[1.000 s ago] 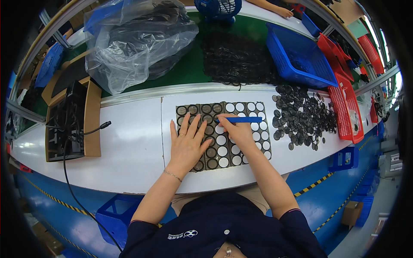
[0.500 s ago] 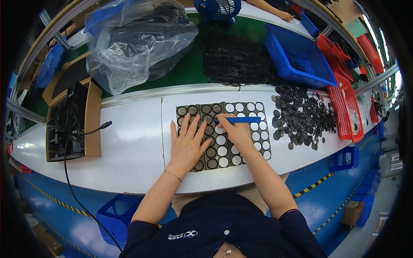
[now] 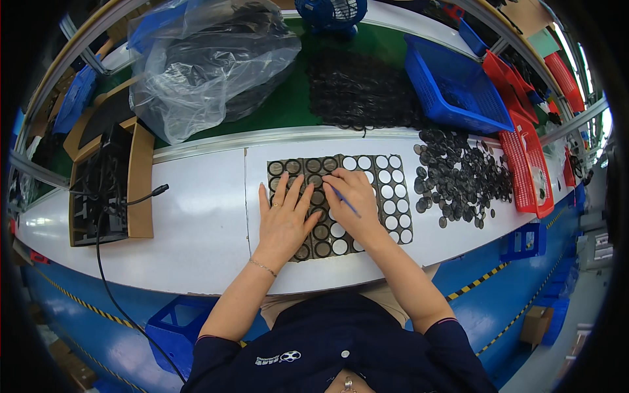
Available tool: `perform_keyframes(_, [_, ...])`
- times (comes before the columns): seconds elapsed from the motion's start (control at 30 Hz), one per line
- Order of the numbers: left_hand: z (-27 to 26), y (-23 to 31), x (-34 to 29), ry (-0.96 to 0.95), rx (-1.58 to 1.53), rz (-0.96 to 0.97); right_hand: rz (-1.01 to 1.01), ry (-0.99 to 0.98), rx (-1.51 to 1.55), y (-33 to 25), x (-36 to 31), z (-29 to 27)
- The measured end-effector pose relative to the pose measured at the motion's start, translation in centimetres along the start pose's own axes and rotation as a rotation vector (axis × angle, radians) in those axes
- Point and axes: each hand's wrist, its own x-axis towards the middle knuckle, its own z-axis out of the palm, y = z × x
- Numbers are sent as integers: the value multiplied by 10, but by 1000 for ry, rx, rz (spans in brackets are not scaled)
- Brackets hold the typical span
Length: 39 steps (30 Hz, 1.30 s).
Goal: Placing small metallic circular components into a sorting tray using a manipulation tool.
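Observation:
A dark sheet with rows of black rings [image 3: 322,233] lies on the white table in front of me. White discs [image 3: 387,191] fill its right-hand columns, while the rings on the left show dark middles. My left hand [image 3: 284,219] lies flat on the left part of the sheet, fingers spread, holding nothing. Over the middle columns, my right hand [image 3: 354,203] is closed around a slim, flat blue tool [image 3: 347,204], its back end slanting toward me. The fingers hide its front end, which is at or close to the rings.
Right of the sheet lies a heap of small dark discs [image 3: 462,177], beside a red basket [image 3: 524,164]. Farther back are a blue basket [image 3: 452,92], a pile of black pieces [image 3: 360,88] and a clear plastic bag [image 3: 209,72]. A carton with cables [image 3: 141,196] stands left.
My right hand has shifted slightly left and turned the blue tool, from pointing sideways with its flat side showing to slanting toward me, nearly edge-on. My left hand has stayed in place.

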Motion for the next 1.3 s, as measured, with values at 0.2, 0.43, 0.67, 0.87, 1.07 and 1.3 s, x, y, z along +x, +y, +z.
perform_keyframes(0.2, [-2,-1,-2,23,-27,-6,95,198,-648,83,-5,-64])
perform_keyframes(0.43, [-1,-3,3,66,-22,-28,804,-82,736,43,18,-37])
perform_keyframes(0.67, [0,-5,3,67,0,-37,844,-264,720,31,29,-2])
perform_keyframes(0.87, [-1,-3,3,53,-12,-44,799,-290,660,36,26,0])
perform_keyframes(1.07, [-3,-2,4,47,-12,-44,792,-287,601,29,30,-2])
perform_keyframes(1.3, [0,-5,1,39,6,-68,-114,-55,-272,23,24,-2])
